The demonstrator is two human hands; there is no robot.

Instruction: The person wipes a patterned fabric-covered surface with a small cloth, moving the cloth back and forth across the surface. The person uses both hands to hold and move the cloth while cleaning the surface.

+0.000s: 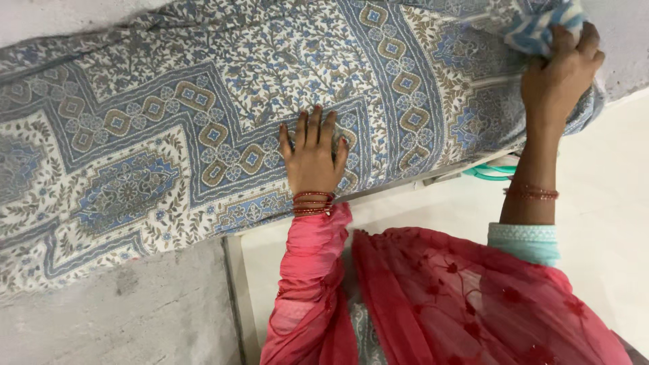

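Bedsheet [203, 128], patterned in blue, brown and white, is lying spread from nine o'clock to two o'clock. The left hand [312, 157] is pressing flat on it at centre, fingers spread wide. The right hand [560, 74] is gripping a bunched corner at two o'clock. A red scarf [460, 304] is hanging at six o'clock.

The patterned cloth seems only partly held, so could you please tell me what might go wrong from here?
1. The right hand grips only a bunched corner of the cloth; if that grip slips, the corner may drop toward the floor.
2. The left hand lies flat and open on the cloth, merely pressing; a pull from the right could drag the fabric under it and wrinkle it.
3. The loose pink scarf hangs close and might catch.
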